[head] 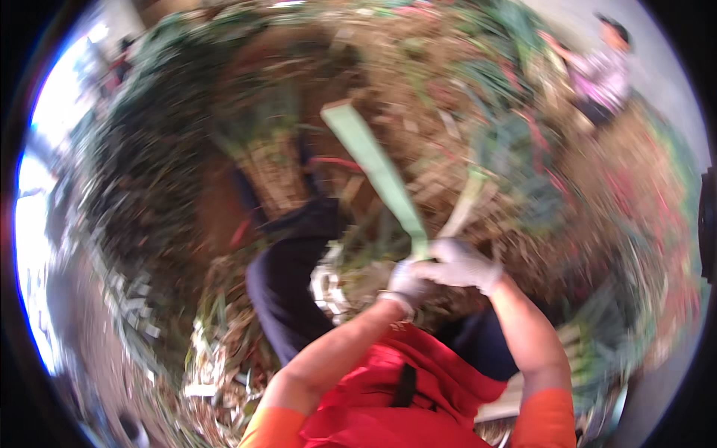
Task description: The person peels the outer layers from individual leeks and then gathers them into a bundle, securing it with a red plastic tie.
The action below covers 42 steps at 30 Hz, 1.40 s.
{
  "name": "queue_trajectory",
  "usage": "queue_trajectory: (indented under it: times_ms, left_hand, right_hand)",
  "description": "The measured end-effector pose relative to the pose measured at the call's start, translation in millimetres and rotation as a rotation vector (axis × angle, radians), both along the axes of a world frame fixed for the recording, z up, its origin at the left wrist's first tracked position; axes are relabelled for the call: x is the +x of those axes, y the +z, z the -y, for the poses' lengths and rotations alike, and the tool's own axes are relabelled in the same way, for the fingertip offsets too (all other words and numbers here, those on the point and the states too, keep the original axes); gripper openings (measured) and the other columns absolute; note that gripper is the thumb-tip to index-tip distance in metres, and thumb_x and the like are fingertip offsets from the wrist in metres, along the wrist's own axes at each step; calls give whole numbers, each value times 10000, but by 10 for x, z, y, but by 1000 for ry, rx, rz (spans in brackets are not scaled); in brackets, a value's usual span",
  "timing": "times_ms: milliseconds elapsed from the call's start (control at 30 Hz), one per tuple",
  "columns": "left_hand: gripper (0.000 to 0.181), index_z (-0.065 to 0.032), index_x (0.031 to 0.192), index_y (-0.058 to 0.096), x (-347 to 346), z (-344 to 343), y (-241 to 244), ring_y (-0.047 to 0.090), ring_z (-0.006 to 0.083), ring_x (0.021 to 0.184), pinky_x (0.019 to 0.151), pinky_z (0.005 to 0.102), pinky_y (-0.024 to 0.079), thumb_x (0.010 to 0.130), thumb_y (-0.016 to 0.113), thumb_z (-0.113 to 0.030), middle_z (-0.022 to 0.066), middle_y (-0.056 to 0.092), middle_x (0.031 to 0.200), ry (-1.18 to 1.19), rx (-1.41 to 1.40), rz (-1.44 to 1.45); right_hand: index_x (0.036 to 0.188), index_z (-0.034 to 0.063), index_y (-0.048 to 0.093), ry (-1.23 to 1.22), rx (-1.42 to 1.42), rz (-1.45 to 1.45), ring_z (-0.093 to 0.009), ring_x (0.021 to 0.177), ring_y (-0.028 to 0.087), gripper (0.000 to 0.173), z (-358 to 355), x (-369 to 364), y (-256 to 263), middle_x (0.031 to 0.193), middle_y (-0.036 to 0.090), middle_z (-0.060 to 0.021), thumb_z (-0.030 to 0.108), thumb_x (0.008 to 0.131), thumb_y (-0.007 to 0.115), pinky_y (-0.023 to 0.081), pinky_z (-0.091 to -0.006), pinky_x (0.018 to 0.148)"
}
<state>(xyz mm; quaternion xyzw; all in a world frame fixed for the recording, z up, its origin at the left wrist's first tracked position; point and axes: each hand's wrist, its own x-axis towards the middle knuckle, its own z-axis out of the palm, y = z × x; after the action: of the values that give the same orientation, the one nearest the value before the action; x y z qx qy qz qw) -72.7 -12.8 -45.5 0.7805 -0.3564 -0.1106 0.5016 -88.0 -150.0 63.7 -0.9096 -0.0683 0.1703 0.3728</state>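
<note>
My left hand [410,284], in a pale knitted glove, is closed around the lower end of a long, flat, pale-green leaf strip [376,162]. The strip rises up and to the left from the hands. Touching it from the right is my right hand [465,264], gloved too, its fingers bent towards the left one. A leek-like stalk [462,207], white below and green above, runs down to the right glove. Blur hides whether that hand grips the stalk or only covers its end.
Between my knees stands a bundle of stalks [274,173]. Leafy green heaps [151,140] rise at the left. Straw-like scraps [229,325] litter the ground. A green-leaved bunch [521,162] lies at the right. Another person [602,73] sits at the upper right.
</note>
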Motion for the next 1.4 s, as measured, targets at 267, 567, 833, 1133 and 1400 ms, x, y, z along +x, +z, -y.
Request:
queue_trajectory:
  times_ms: [267, 567, 833, 1133, 1400]
  left_hand:
    - [427, -40, 1245, 557, -342, 230, 229, 600, 181, 661, 595, 318, 474, 840, 653, -135, 105, 643, 791, -12, -128, -310]
    - [402, -21, 1197, 594, -504, 132, 397, 504, 226, 645, 587, 333, 405, 798, 647, -29, 116, 569, 817, -156, -216, 199]
    - [421, -40, 1311, 517, -512, 10, 368, 501, 37, 669, 596, 200, 447, 900, 607, -17, -21, 594, 860, -111, -227, -735]
    - [428, -39, 1303, 505, -404, -108, 338, 502, 54, 638, 569, 198, 442, 883, 584, -7, -2, 560, 849, -152, -206, -530]
    - [500, -39, 1249, 549, -456, -102, 204, 642, 282, 762, 673, 361, 519, 774, 681, 45, 138, 646, 940, -154, -133, 276]
  right_hand:
    - [990, 54, 627, -750, 581, 273, -94, 709, 586, 171, 1308, -551, -24, 847, 621, -19, 177, 879, 669, 485, -244, 608]
    - [1229, 48, 510, -1303, 971, 413, -94, 720, 600, 459, 1818, -720, 44, 1023, 603, -94, 347, 906, 643, 516, -215, 490]
    - [977, 43, 622, -1223, 889, 285, -53, 455, 494, 248, 1958, -962, 189, 689, 582, -9, 286, 926, 625, 430, -202, 416]
    - [1105, 10, 555, -1742, 306, 701, -131, 589, 551, 449, 2487, -1279, -249, 839, 594, -65, 410, 915, 622, 432, -266, 453]
    - [1131, 73, 541, -1058, 1507, 425, -272, 927, 612, 461, 1919, -638, 69, 1026, 597, -125, 475, 911, 591, 527, -410, 805]
